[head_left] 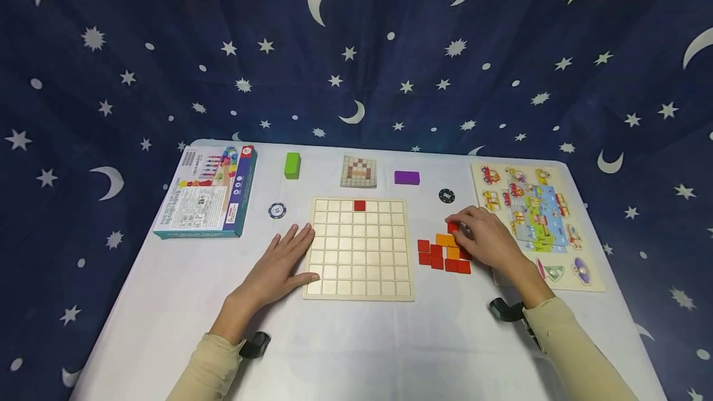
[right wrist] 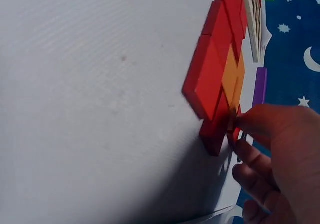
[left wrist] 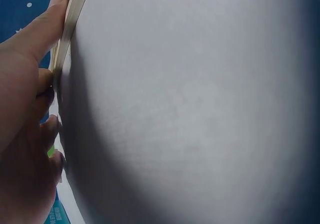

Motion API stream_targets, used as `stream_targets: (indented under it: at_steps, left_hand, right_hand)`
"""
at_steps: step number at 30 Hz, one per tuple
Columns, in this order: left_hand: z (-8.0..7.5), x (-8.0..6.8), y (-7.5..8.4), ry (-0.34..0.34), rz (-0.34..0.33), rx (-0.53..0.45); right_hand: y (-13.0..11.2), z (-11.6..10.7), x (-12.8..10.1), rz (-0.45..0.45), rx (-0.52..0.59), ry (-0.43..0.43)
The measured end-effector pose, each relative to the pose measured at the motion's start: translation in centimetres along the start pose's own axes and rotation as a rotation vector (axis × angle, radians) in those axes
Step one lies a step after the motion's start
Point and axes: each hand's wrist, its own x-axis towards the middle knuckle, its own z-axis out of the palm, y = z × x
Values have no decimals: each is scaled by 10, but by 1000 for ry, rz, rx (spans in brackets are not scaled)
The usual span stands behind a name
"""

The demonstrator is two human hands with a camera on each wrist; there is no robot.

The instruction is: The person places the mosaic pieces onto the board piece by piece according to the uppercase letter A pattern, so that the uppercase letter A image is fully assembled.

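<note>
**1 tile down, the next between the fingers**

We see the right hand (head_left: 487, 241) over the loose heap of red and orange tiles (head_left: 444, 252) on the white table (head_left: 356, 339), just right of the wooden grid board (head_left: 359, 247). Thumb and forefinger pinch a red tile (head_left: 453, 226) at the heap's far edge; from the right wrist view the fingers (right wrist: 250, 154) are curled at the heap's end, though we cannot tell whether the tile is off the cloth. The left hand (head_left: 281, 265) lies flat, fingers straight and close together, its fingertips against the board's left edge, steadying it. The board holds 1 red tile (head_left: 359, 205) in its top row; every other cell is bare.

We judge this the pick-up step of filling the grid. The next move calls for lifting the tile free of its neighbours, carrying it left over the board's raised rim and setting it square in a cell.

Room is ample: bare cloth lies between heap and board. The picture puzzle (head_left: 529, 215) sits close behind the right hand, and a black chip (head_left: 447, 195) beyond the heap.
</note>
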Motion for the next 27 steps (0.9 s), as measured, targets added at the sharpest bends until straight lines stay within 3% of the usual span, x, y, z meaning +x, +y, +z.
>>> stream_targets:
  at_steps: [11, 16, 22, 27]
  left_hand:
    - [-1, 3, 1, 28, 25, -1]
    - [1, 3, -1, 12, 16, 2]
    - [1, 2, -1, 11, 17, -3]
    - [1, 1, -1, 14, 17, -7]
  right_hand:
    - [-5, -6, 4, 47, -61, 0]
    - [-7, -4, 5, 46, -85, 6]
    - [-13, 1, 10, 19, -104, 94]
    - [-36, 7, 21, -27, -69, 138]
